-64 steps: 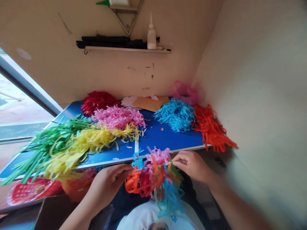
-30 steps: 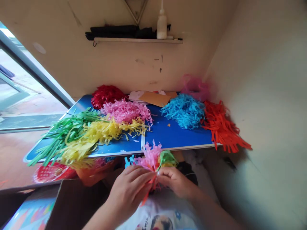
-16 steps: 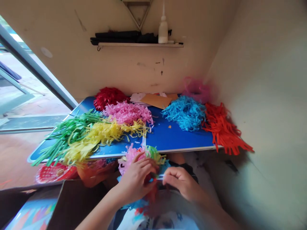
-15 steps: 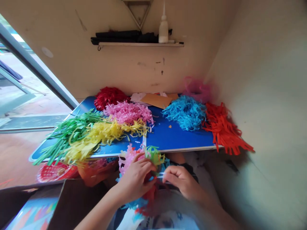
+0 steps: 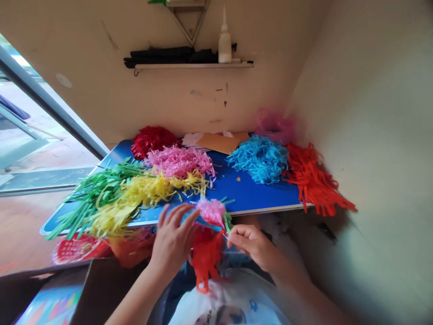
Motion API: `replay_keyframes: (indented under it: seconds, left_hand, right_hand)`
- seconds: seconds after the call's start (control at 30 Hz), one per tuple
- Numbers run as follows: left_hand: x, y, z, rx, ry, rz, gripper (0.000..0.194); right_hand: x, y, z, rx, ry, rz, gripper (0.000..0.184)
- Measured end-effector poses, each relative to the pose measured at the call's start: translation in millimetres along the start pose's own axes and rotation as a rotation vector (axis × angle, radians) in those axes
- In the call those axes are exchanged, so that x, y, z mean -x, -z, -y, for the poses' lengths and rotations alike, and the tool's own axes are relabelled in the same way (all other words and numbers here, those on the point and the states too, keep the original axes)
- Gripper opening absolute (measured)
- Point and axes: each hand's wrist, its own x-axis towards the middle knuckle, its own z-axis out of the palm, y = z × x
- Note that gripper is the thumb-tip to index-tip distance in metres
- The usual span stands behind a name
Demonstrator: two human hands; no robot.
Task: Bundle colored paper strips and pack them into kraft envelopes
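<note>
A bunch of paper strips in several colours (image 5: 208, 253) hangs between my hands, over my lap. Pink and green strips stick up at its top, and orange-red ones trail down. My right hand (image 5: 252, 243) is closed in a pinch at the bunch's right side, where a bit of white string shows at the fingertips. To the left, my left hand (image 5: 176, 232) has its fingers spread, with the thumb side beside or against the strips; its fingertips are partly blurred and overlap the bunch. Whether the thumb touches the strips I cannot tell.
On the blue table (image 5: 230, 189) lie piles of green (image 5: 101, 185), yellow (image 5: 145, 189), pink (image 5: 179, 160), dark red (image 5: 154, 141), light blue (image 5: 259, 158) and orange-red strips (image 5: 313, 180). Envelopes (image 5: 218, 143) lie at the back. A red basket (image 5: 77, 248) and cardboard box (image 5: 111, 284) stand below left.
My hands came together at the bunch, then the right drew a white string aside. Since then my left hand has moved left and spread its fingers, and the bunch has turned.
</note>
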Motion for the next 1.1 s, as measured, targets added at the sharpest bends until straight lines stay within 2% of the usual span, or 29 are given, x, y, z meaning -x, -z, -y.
replay_keyframes:
  seconds: [0.07,0.1,0.13,0.2,0.27,0.4,0.47,0.5,0.57,0.6,0.67,0.7,0.8,0.87,1.0,1.1]
  left_hand:
    - [8,-4.6,-13,-0.064,0.042,-0.239,0.038]
    - [12,-8.2,-21,-0.036,0.028,-0.284,0.039]
    - [14,-12.2,-28,0.028,-0.007,-0.251,0.039]
    - [13,-18.6,-37,0.164,-0.079,-0.093,0.032]
    - [6,-19.1,-33,0.280,-0.098,0.083,0.026]
    - [-21,-6.9,-9,0.434,-0.051,0.413,0.029]
    - [-32,-5.5,-1,0.472,-0.052,0.508,0.032]
    - [-36,-7.6,1,0.464,-0.059,0.507,0.032]
    - [-38,-16.4,1,0.382,-0.055,0.380,0.033]
    - [-36,-21.9,-1,0.337,-0.045,0.270,0.034]
    - [-27,-32.9,-8,0.333,-0.025,0.058,0.035]
    - [-21,-37.8,-13,0.390,-0.023,0.007,0.036]
    - [-6,-49.8,-28,0.606,-0.062,0.061,0.055]
    - [-3,-55.3,-34,0.615,-0.020,0.092,0.059]
    - [-11,-52.8,-33,0.492,0.159,0.110,0.030]
    - [-17,-40.0,-29,0.476,0.135,0.141,0.014]
  right_hand:
    - [0,-3,-1,-0.094,-0.043,-0.016,0.046]
    - [0,-4,-2,-0.141,-0.064,-0.016,0.047]
    - [1,-5,-3,-0.169,-0.075,-0.006,0.047]
    - [2,-4,-1,-0.144,-0.068,0.037,0.048]
    - [4,-1,3,-0.008,-0.033,0.055,0.047]
    - [8,5,12,0.528,0.123,-0.094,0.019]
    - [7,4,13,0.706,0.204,-0.063,0.013]
    - [6,3,12,0.716,0.210,0.002,0.018]
    - [4,3,9,0.606,0.160,0.112,0.031]
    - [2,4,7,0.506,0.119,0.123,0.035]
    - [-2,6,2,0.265,0.041,0.065,0.041]
    - [-3,7,-1,0.139,0.012,0.017,0.044]
    - [-5,8,-6,-0.167,-0.050,-0.050,0.047]
    - [-3,7,-8,-0.253,-0.062,-0.073,0.046]
    - [-1,6,-10,-0.216,-0.057,-0.169,0.046]
    - [-3,7,-15,-0.090,-0.010,-0.241,0.048]
